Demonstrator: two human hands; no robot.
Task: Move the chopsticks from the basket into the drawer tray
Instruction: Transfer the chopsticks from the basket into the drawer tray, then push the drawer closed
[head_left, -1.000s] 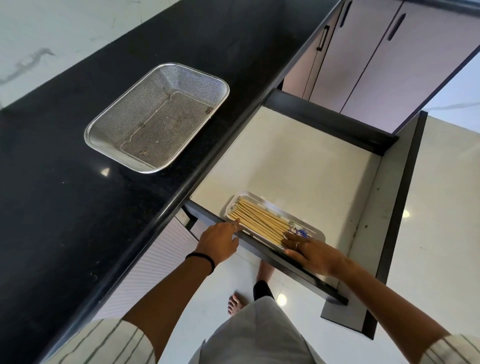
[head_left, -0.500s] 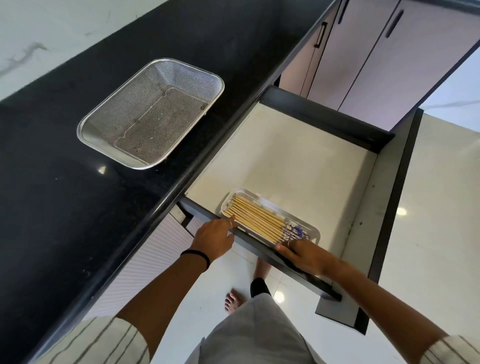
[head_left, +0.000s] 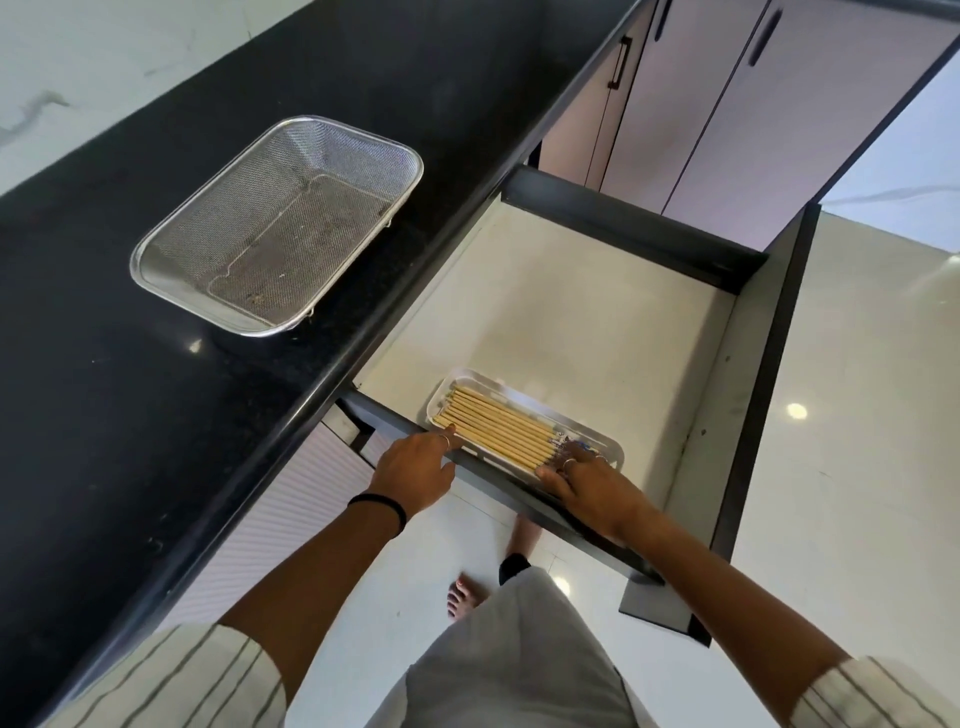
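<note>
Several pale wooden chopsticks (head_left: 496, 428) lie side by side in a white tray (head_left: 540, 402) at the near end of the open drawer (head_left: 561, 312). My left hand (head_left: 415, 467) rests at the tray's left end, fingertips touching the chopstick tips. My right hand (head_left: 587, 480) lies over the tray's right end, fingers spread on the decorated chopstick ends. Neither hand lifts anything. The steel mesh basket (head_left: 156, 254) stands on the black counter with nothing in it.
The black counter (head_left: 104, 415) runs along the left. Dark drawer walls (head_left: 763, 364) frame the pale drawer floor. Pink cabinet doors (head_left: 727, 104) stand behind. My bare feet (head_left: 465, 595) are on the glossy tiled floor below.
Both hands have stayed at the tray's ends, with my right fingers sliding slightly further onto the chopstick ends. The view has shifted a little.
</note>
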